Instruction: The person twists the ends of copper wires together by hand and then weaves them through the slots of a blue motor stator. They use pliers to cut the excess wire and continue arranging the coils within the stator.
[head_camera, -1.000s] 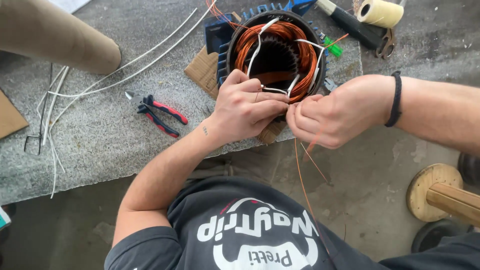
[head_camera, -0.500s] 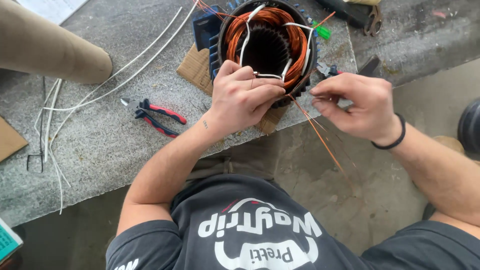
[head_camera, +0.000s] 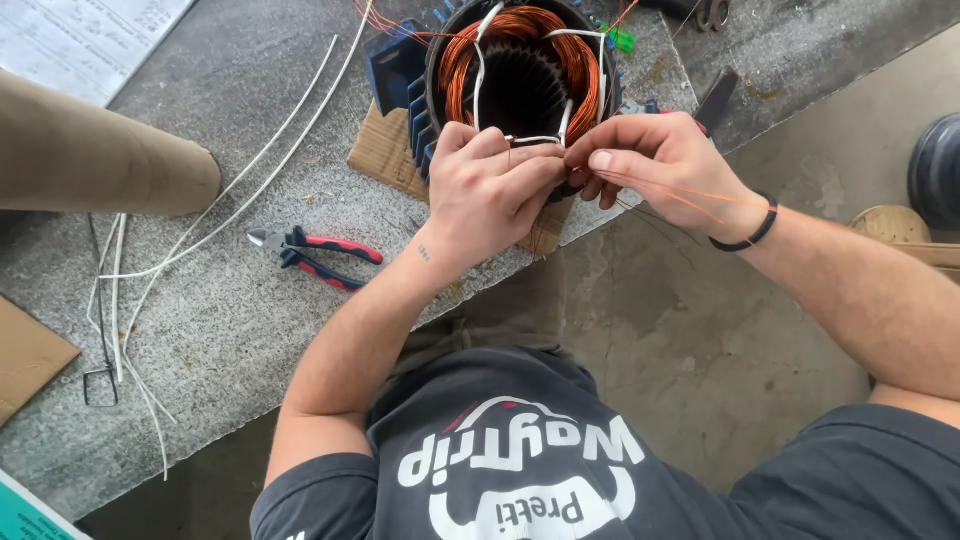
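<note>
Your left hand (head_camera: 490, 190) rests against the near rim of the motor stator (head_camera: 520, 70), its fingers curled shut and pinching the white sleeving (head_camera: 535, 140) at the edge of the copper windings (head_camera: 460, 60). Your right hand (head_camera: 655, 160) sits just beside it, touching it at the fingertips, with fingers closed on a thin copper wire (head_camera: 700, 200) that trails across your wrist toward the floor; exactly where the wire ends is hard to make out. The stator stands on a piece of cardboard (head_camera: 385, 150) at the edge of the grey table (head_camera: 230, 330). Red-handled cutters (head_camera: 315, 258) lie well to the left, among loose white sleeve strips (head_camera: 250, 170)
</note>
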